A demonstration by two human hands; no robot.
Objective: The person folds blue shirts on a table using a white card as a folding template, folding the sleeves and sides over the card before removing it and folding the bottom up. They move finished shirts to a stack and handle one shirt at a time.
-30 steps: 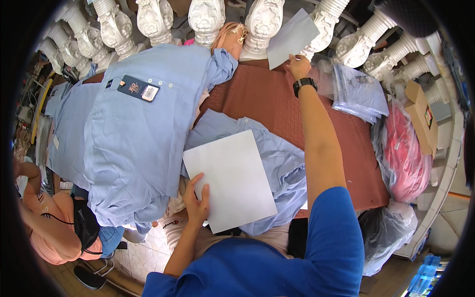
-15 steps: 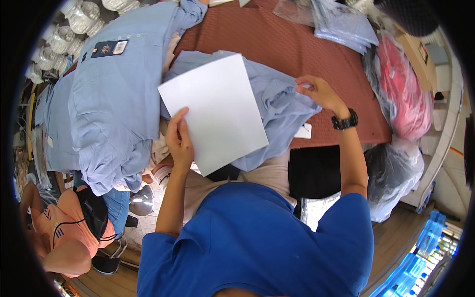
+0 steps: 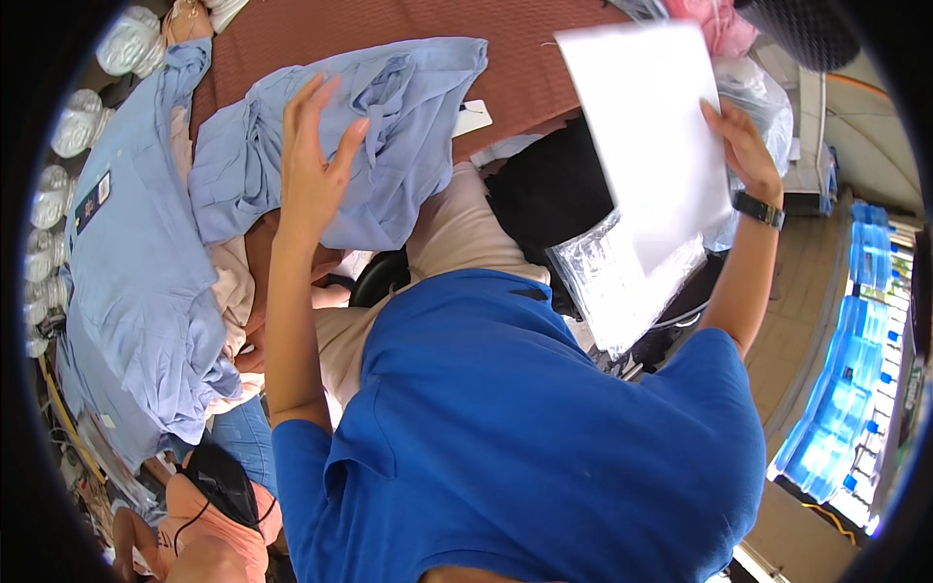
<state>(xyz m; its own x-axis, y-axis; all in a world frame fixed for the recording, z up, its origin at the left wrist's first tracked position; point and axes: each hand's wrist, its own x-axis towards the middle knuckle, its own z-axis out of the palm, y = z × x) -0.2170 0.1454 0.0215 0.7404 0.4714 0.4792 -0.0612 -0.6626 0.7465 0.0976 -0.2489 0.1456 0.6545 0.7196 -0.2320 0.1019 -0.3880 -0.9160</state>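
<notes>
A white sheet [image 3: 646, 117] of stiff paper or card is held up on the right by my right hand [image 3: 746, 151], its fingers closed on the sheet's right edge. My left hand [image 3: 316, 160] is raised over a crumpled light blue garment [image 3: 418, 185], thumb and fingers apart, with nothing in it. That garment lies at the near edge of the table; whether my left fingertips touch it I cannot tell. A small white tag [image 3: 473, 118] sticks out from its right side.
The table has a reddish-brown textured cover [image 3: 389, 21]. Light blue shirts [image 3: 136, 253] lie at the left, one with a dark tag [image 3: 94, 202]. Transparent plastic bags [image 3: 622, 291] and black cloth [image 3: 554, 180] are beside my lap. Another person [image 3: 219, 500] is at lower left.
The white sheet went from my left hand to my right and moved right, off the blue garment. My left hand let go and opened. The view has turned toward the right.
</notes>
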